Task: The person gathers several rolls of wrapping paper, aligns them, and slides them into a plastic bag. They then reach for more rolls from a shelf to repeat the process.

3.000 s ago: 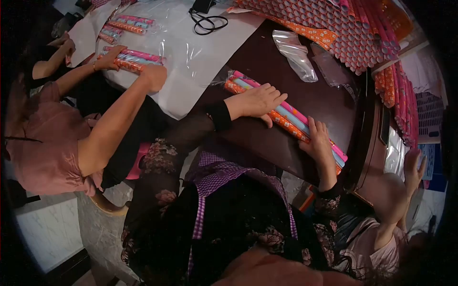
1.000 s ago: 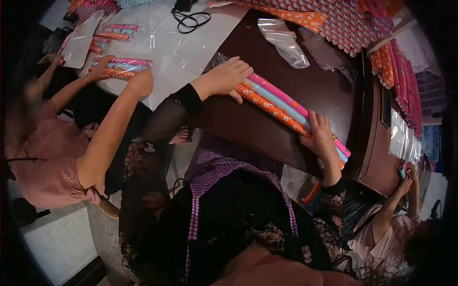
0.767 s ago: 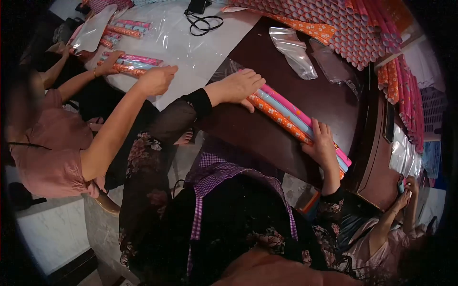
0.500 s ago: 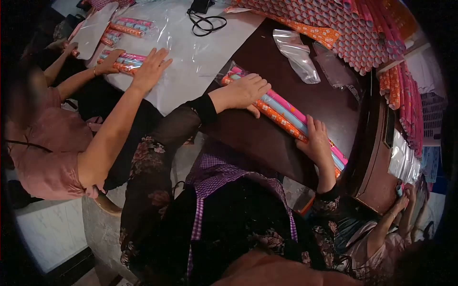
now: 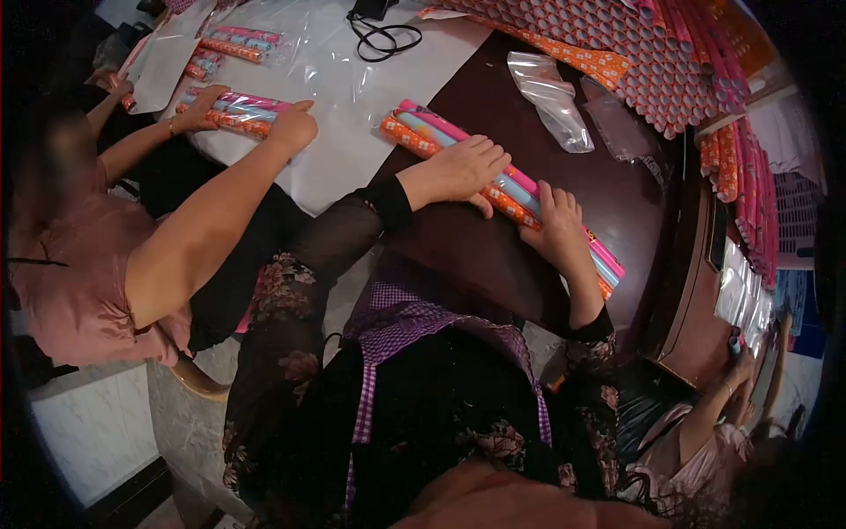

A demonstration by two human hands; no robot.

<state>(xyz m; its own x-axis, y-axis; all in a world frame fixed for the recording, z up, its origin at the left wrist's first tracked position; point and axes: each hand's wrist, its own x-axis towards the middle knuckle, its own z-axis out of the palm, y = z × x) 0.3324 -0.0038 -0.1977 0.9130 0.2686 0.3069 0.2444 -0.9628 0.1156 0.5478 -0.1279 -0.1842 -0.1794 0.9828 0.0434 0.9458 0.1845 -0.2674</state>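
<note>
Three rolls of patterned wrapping paper [image 5: 426, 126], pink, light blue and orange, lie side by side and slanting across the dark table. Over their middle rests my left hand [image 5: 454, 171], fingers curved across the top and thumb at the near side. Closer to the right end, my right hand [image 5: 564, 233] grips the same bundle, thumb on the near edge and fingers over the far side. Shine along the rolls suggests clear plastic around them, but its edges are hard to make out. Clear plastic sleeves [image 5: 551, 101] lie beyond my hands.
A large stack of rolls [image 5: 652, 66] stands at the back right. A black cable [image 5: 385, 40] lies on the white sheet [image 5: 339, 132]. At left, a co-worker's hands [image 5: 291, 128] hold another wrapped bundle [image 5: 238, 115]. Another person's hands [image 5: 738, 375] are at lower right.
The roll bundle has shifted up and left, its left end now over the white sheet's edge. My right hand moved with it; my left hand moved slightly right. The co-worker's nearer hand has closed.
</note>
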